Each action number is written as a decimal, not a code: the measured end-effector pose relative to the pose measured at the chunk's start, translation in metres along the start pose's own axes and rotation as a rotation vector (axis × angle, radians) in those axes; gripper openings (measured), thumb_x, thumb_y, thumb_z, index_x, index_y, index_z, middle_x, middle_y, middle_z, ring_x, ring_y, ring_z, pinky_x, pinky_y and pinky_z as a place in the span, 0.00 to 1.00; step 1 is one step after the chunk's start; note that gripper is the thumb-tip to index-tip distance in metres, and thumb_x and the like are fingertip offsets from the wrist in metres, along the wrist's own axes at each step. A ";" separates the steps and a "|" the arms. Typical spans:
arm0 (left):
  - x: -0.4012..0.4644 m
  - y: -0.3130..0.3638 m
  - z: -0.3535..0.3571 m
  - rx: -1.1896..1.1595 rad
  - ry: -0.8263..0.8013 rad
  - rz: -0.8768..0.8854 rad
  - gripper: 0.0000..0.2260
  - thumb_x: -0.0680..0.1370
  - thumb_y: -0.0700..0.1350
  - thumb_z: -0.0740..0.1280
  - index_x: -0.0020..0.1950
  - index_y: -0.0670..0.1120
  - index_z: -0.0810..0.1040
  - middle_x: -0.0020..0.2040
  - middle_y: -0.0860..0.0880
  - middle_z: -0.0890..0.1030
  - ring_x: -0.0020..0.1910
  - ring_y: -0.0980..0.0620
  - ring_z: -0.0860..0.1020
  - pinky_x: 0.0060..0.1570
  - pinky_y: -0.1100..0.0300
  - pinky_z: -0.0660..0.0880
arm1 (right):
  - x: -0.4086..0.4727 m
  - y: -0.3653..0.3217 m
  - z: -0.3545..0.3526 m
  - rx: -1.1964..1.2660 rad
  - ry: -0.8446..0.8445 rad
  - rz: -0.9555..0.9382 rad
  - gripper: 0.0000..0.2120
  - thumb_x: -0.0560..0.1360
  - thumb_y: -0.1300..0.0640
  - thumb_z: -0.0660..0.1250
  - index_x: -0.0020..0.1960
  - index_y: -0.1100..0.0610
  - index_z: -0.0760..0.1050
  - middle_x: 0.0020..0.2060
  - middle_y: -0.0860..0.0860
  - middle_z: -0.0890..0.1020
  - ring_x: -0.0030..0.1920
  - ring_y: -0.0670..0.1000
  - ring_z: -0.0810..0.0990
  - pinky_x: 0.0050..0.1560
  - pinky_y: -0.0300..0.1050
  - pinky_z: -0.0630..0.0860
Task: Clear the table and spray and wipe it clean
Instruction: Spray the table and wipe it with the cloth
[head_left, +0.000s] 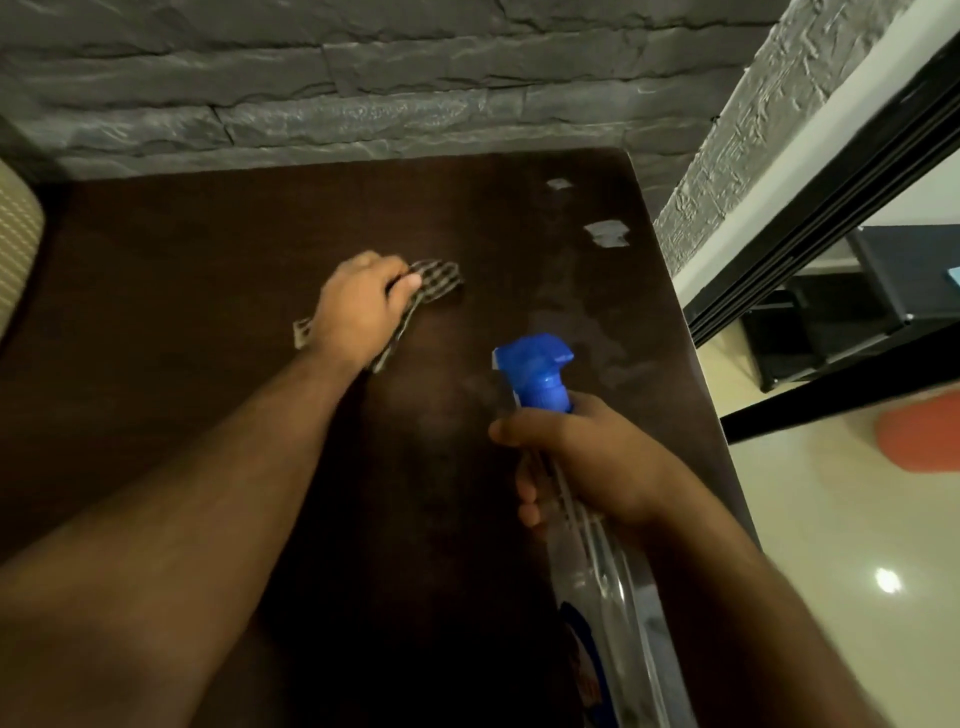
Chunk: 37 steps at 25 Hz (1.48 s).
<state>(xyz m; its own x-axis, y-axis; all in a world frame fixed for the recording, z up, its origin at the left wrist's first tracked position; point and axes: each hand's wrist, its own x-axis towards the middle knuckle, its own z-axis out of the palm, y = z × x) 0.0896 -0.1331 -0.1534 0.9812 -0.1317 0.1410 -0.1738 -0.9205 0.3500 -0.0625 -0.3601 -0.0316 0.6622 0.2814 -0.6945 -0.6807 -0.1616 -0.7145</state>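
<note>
Dark brown wood makes up the table (208, 260), which is seen from the head camera and is set against a grey stone wall (311, 93). A checked cloth (431, 283) is gripped by the left hand (358, 306) near the middle of the far half of the top; the fingers are curled round the bunched fabric, and the cloth is pressed onto the wood, with one end trailing back under the wrist. A spray bottle (597, 545) is held by the right hand (576, 462) above the near right part of the table, its fingers wrapped round the clear neck just below the blue nozzle (537, 371). The nozzle is pointed away from the person, toward the far side of the top. A faint pale sheen is seen on the wood beyond the nozzle. Two pale scraps (605, 231) lie near the far right corner. A cream tiled floor (831, 519) is visible to the right of the table.
</note>
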 end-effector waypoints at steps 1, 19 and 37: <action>0.005 0.015 0.003 -0.004 -0.002 -0.014 0.12 0.80 0.52 0.61 0.49 0.44 0.78 0.46 0.42 0.78 0.48 0.42 0.76 0.46 0.53 0.70 | -0.002 0.003 0.001 -0.004 0.006 -0.001 0.10 0.74 0.56 0.68 0.51 0.60 0.70 0.31 0.59 0.76 0.28 0.56 0.76 0.37 0.52 0.74; -0.144 0.062 -0.004 -0.162 -0.205 0.375 0.14 0.78 0.52 0.61 0.50 0.45 0.81 0.47 0.46 0.79 0.49 0.47 0.76 0.50 0.54 0.71 | -0.042 0.045 0.016 0.004 -0.041 0.013 0.06 0.75 0.58 0.67 0.46 0.58 0.72 0.29 0.59 0.75 0.25 0.56 0.75 0.30 0.46 0.72; -0.197 0.006 -0.035 -0.082 -0.106 0.229 0.17 0.79 0.54 0.58 0.48 0.43 0.80 0.46 0.44 0.79 0.48 0.43 0.77 0.49 0.56 0.67 | -0.098 0.111 0.061 0.125 0.019 0.043 0.10 0.75 0.56 0.68 0.54 0.57 0.71 0.29 0.57 0.77 0.27 0.54 0.75 0.31 0.46 0.73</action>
<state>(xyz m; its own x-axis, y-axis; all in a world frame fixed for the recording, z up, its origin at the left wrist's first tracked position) -0.1076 -0.0994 -0.1469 0.9179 -0.3753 0.1292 -0.3948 -0.8297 0.3947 -0.2218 -0.3475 -0.0375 0.6368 0.2587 -0.7264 -0.7413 -0.0538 -0.6690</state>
